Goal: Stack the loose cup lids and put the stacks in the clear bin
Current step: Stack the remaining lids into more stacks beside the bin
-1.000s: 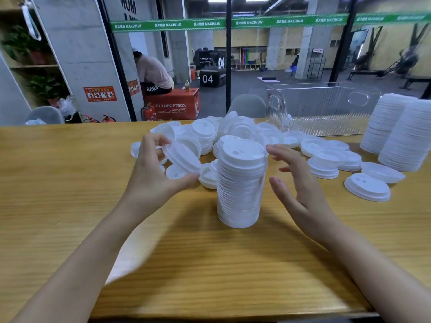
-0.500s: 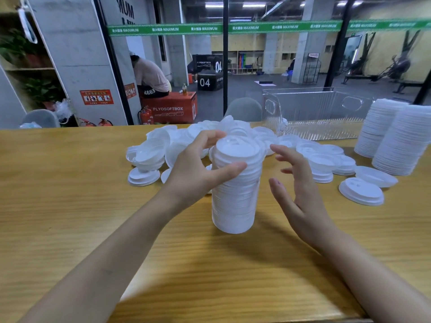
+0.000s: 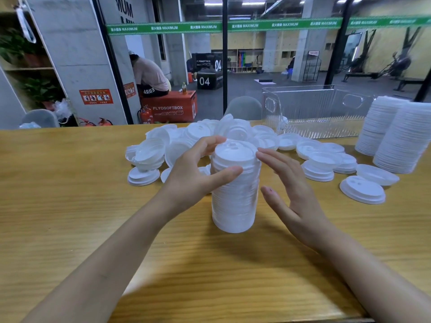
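- Since a second ago: brought the top lid [image 3: 234,151] in the left hand [image 3: 198,173] from the left side onto the lid stack [image 3: 235,194]; drew the right hand [image 3: 286,190] closer to the rim.
- Left hand curled round the upper stack, thumb across the front, fingers behind the top lid.
- Right hand spread, fingers straight, fingertips at or just beside the right rim; cannot tell whether touching.
- Lid stack upright on the counter [image 3: 70,194], centre, just in front of the loose lid pile [image 3: 149,152], well apart from the clear bin [image 3: 314,108] at far right.
- No stacks seen inside the bin; two tall stacks [image 3: 401,136] standing beside it on the counter.
- Step judged: seating and squaring the newest lid; many lids not yet stacked.
- Next move judged to call for even downward pressure with support on both sides, against a tilted top or toppled column.
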